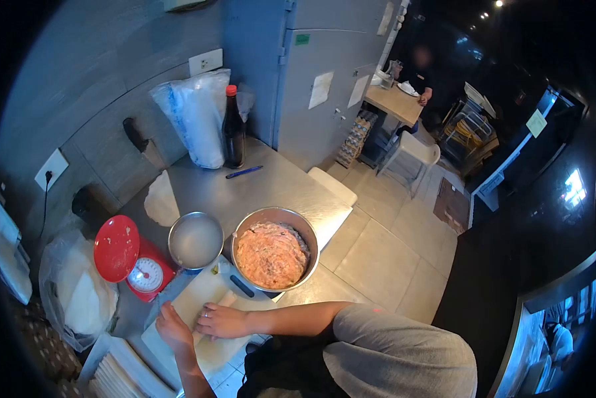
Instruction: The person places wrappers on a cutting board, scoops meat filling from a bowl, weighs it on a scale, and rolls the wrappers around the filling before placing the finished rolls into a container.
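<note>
A pale rolled wrapper with pinkish filling at its far end [227, 299] lies on a white cutting board [208, 285]. My right hand [223, 321], wearing a ring, has its fingers curled down over the roll. Close beside it, my left hand [173, 326] is at the board's left part, fingers bent together; what they pinch, if anything, is hidden. Beyond the hands stands a big metal pot [313, 232] heaped with raw ground-meat mixture [271, 255]. A smaller metal bowl [196, 240] of cloudy liquid is to its left. Several white rolls [129, 371] lie in a tray at the lower left.
A red dial scale [145, 274] stands left of the small bowl. Plastic-bagged white sheets [85, 298] are further left. Behind are a white sheet [162, 199], red-capped bottle [233, 129], pen [244, 172] and wall-mounted knife [142, 140]. Another person [419, 73] sits at a far table.
</note>
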Available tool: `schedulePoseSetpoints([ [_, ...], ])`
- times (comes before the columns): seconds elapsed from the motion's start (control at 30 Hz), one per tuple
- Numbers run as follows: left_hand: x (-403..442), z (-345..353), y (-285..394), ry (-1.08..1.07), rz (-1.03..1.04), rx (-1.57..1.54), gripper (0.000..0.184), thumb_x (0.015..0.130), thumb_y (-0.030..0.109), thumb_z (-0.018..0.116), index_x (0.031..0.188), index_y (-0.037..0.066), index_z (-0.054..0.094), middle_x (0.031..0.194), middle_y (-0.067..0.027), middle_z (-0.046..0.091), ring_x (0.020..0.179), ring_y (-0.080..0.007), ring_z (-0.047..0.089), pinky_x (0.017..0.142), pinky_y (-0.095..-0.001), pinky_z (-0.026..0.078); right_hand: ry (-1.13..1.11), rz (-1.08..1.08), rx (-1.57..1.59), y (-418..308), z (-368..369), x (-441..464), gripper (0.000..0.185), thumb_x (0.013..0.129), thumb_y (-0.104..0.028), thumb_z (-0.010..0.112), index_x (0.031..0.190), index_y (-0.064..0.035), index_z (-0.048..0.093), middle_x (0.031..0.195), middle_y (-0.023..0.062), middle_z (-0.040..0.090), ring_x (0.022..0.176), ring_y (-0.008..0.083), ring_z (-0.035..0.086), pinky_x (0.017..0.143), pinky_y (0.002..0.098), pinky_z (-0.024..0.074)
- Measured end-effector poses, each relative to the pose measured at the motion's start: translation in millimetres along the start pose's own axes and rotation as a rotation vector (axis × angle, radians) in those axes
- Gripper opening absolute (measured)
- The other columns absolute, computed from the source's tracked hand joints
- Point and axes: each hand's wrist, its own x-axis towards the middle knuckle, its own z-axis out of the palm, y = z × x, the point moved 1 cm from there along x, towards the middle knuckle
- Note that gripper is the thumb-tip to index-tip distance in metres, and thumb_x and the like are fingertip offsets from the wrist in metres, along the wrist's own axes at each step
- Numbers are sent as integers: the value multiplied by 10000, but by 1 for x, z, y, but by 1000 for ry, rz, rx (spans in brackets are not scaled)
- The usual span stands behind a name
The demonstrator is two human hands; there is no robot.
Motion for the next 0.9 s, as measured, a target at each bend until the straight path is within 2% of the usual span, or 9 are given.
schedulePoseSetpoints([
  [0.1,-8,-19,-7,80,-13,-68,169,958,102,509,1096,26,571,901,-201,629,812,-387,594,722,-484,459,-21,0,-60,8,17,2,405,758,-362,660,1064,-107,588,1012,36,553,999,194,536,845,392,370],
  [0.2,-40,-44,-7,-75,-225,-135,166,955,91,509,1088,19,579,959,-201,639,857,-387,603,747,-477,470,-99,21,-23,21,13,7,401,759,-363,658,1060,-107,594,974,38,561,1000,188,544,849,380,372],
  [0.27,-71,-52,-11,-36,-218,-179,161,952,89,513,1080,21,584,967,-197,642,869,-385,601,756,-474,471,-201,49,-28,25,4,16,421,778,-367,648,1097,-99,587,1010,37,559,994,191,547,859,368,385],
  [0.43,-134,-79,-20,-121,-399,-324,169,945,98,528,1074,2,581,968,-195,644,835,-382,599,736,-466,472,-58,28,-105,18,8,35,381,790,-321,639,1093,-93,598,985,35,561,976,193,554,846,353,393],
  [0.57,-169,-86,-23,-109,-469,-458,162,935,80,540,1069,9,599,791,-140,605,663,-268,540,618,-384,430,-121,58,-79,8,28,45,317,792,-266,633,1047,-80,608,1010,51,568,1028,216,545,837,367,402],
  [0.6,-171,-91,-19,-79,-481,-517,163,933,81,549,1070,13,604,683,-82,545,580,-187,470,558,-333,384,-152,72,-90,10,29,48,324,790,-263,635,1057,-82,609,1003,52,566,1024,220,548,838,369,406],
  [0.7,-175,-97,-24,-143,-581,-666,171,936,92,552,1080,12,599,644,-57,516,554,-147,463,537,-305,376,-224,127,-91,3,33,51,334,785,-256,641,1072,-87,612,985,63,562,1010,240,555,838,378,418],
  [0.83,-180,-77,-45,-139,-569,-1163,205,922,86,590,1120,35,574,725,21,513,643,-65,485,576,-216,392,-162,213,71,-6,21,58,334,767,-232,673,1057,-74,616,942,104,569,968,302,565,806,414,441],
  [0.9,-167,-73,-49,-120,-668,-1371,411,876,71,654,1256,48,499,885,7,511,847,-79,513,721,-223,438,-48,241,222,-31,-10,74,297,774,-197,693,1025,-57,618,927,119,570,923,295,570,782,415,451],
])
